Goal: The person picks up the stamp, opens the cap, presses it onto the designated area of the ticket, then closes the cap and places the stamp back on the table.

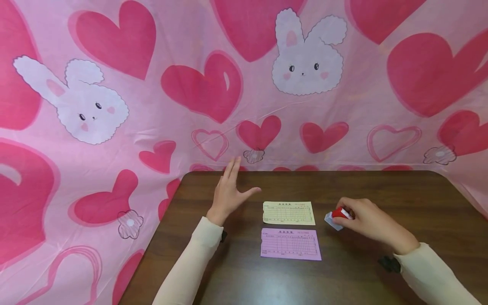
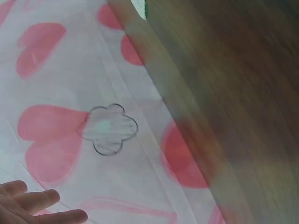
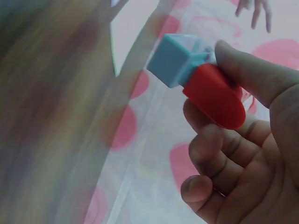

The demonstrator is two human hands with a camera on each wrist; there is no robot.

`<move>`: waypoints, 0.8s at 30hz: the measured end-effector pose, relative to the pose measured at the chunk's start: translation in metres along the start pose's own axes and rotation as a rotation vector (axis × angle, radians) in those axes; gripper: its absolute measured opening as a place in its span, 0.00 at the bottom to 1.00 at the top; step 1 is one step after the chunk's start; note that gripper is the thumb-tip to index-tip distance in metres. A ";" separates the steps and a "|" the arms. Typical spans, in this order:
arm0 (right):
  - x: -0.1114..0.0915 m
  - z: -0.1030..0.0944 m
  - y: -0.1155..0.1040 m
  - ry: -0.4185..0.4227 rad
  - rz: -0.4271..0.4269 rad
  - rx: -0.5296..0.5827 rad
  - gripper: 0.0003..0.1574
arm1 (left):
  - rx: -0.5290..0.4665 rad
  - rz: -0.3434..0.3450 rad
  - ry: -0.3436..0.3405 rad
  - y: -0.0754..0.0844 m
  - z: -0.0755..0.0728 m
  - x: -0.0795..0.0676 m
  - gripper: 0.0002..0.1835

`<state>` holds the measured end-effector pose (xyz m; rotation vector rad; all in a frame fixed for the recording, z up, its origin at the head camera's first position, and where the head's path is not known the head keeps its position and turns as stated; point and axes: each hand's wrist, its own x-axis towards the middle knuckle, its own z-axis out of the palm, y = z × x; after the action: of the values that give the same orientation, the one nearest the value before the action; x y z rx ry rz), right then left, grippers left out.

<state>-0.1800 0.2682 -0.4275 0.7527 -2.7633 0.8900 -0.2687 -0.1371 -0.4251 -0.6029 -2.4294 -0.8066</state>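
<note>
My right hand (image 1: 367, 220) pinches a small self-inking stamp (image 1: 337, 214) between thumb and fingers, to the right of two printed slips. The stamp has a red rounded body and a pale bluish, see-through block at its end; the right wrist view shows the red part (image 3: 212, 95) in my grip and the block (image 3: 170, 60) sticking out past my fingertips. A yellow form slip (image 1: 288, 213) lies above a purple form slip (image 1: 291, 244). My left hand (image 1: 229, 192), fingers straight and thumb spread, is raised left of the yellow slip and holds nothing.
The slips lie on a dark brown wooden table (image 1: 244, 279). Behind it and along its left side hangs a pink cloth (image 1: 259, 101) with hearts and white rabbits. A dark band (image 1: 389, 264) sits at my right wrist.
</note>
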 end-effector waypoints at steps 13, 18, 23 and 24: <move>0.032 0.003 -0.032 0.087 0.087 0.096 0.20 | -0.039 0.119 -0.022 0.030 0.017 -0.004 0.65; 0.038 0.005 -0.039 0.147 0.070 0.115 0.18 | -0.046 0.167 -0.024 0.039 0.024 -0.008 0.64; 0.041 0.008 -0.044 0.198 0.063 0.124 0.17 | -0.061 0.203 -0.045 0.051 0.029 -0.013 0.64; 0.042 0.008 -0.045 0.207 0.064 0.129 0.18 | -0.060 0.209 -0.051 0.053 0.030 -0.014 0.64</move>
<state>-0.1934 0.2141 -0.3995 0.5574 -2.5817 1.1002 -0.2388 -0.0822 -0.4318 -0.8937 -2.3446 -0.7873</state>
